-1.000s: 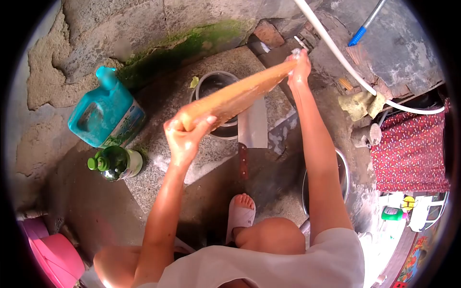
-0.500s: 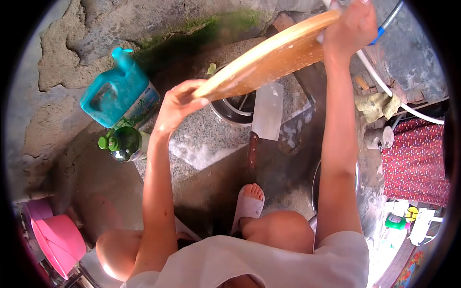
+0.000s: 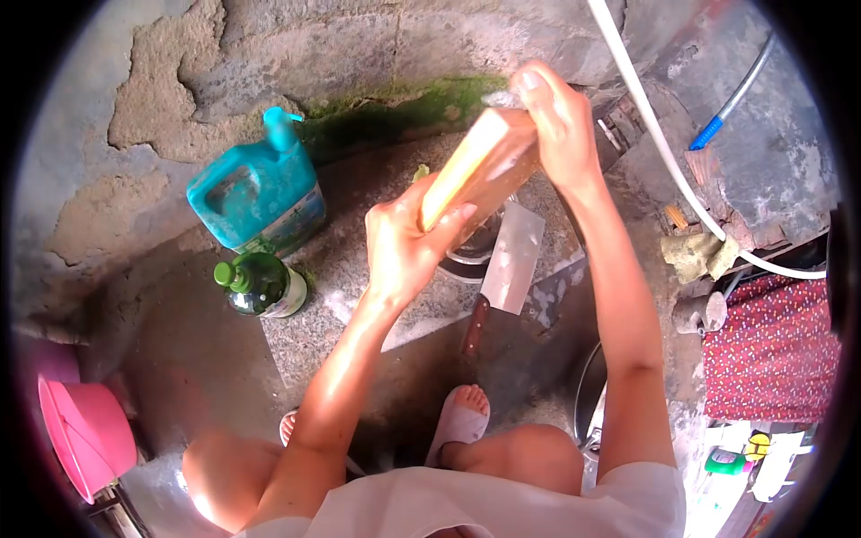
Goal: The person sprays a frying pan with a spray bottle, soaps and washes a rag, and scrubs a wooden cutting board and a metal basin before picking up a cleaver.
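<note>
Thumb and fingers of the left hand (image 3: 397,249) pinch the near end of a wooden cutting board (image 3: 486,172); the right hand (image 3: 565,133) curls around its far end. Tilted, the board hangs above a metal bowl (image 3: 465,267) and cleaver (image 3: 517,260).

Labels (image 3: 305,213) on the teal jug (image 3: 244,224) and green bottle (image 3: 258,289), all illegible

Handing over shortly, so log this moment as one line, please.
wooden board: held tilted above slab | left hand: grips near end | right hand: grips far end | cleaver: lying partly past slab's edge
</note>
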